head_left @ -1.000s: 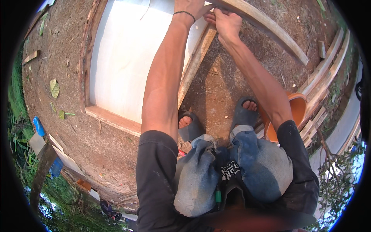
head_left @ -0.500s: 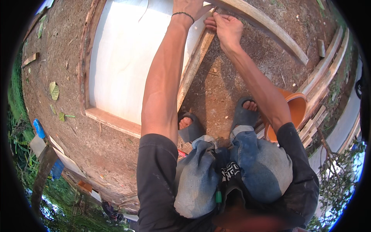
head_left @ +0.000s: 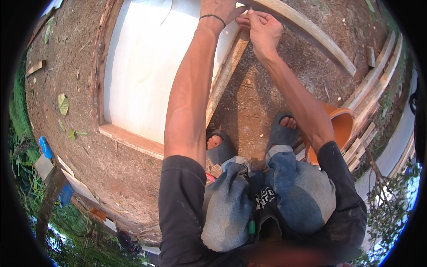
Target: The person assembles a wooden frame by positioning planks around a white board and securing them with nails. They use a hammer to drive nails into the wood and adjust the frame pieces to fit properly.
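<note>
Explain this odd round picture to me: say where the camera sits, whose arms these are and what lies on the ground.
The camera sits on a person's head and looks down, so the wide lens bends straight edges. Both bare arms are that person's own. The left hand and right hand meet at the top corner of a wooden frame around a white panel, where a long plank also ends. What the fingers pinch is too small to tell. Below are feet in grey sandals on bare soil, and an orange bucket.

Left hand [head_left: 218, 8] is running off the far picture edge, fingers unseen. Right hand [head_left: 263, 27] is closing over something too small to identify. Orange bucket [head_left: 340, 127] is partly hidden behind the right arm.
</note>
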Tool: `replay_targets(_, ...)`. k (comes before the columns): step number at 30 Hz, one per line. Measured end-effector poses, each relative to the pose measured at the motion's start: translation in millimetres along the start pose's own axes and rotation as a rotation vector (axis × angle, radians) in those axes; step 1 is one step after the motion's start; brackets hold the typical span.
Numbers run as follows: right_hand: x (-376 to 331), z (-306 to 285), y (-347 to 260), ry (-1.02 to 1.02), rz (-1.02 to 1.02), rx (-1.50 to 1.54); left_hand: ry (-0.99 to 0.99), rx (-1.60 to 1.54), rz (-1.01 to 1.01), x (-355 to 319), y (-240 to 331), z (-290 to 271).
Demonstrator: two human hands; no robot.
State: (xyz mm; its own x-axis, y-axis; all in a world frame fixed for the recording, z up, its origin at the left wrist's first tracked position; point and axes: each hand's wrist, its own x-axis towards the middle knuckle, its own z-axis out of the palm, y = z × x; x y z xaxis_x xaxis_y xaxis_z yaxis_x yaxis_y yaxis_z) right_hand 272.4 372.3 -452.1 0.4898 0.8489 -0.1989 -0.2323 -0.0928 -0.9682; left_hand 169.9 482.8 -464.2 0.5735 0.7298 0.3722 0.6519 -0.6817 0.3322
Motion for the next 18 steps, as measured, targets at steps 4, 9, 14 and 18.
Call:
replay_targets(4, -33.7, 7.1, -44.3, -0.054, -0.089, 0.086, 0.018, 0.003, 0.004, -5.1, -3.7, -2.2)
replay_targets(9, -54.9, -23.7, -30.5, -0.076, 0.103, 0.02, -0.021, 0.03, 0.004, -1.2, 4.7, -4.7)
replay_targets(14, -70.5, -46.2, -31.5, -0.252, 0.247, -0.079, -0.02, 0.068, -0.011, -3.8, -1.6, -7.0)
replay_targets(18, -90.2, -96.5, -68.1, -0.322, 0.312, -0.178, -0.055, 0.056, -0.035, 0.1, 6.7, -2.5)
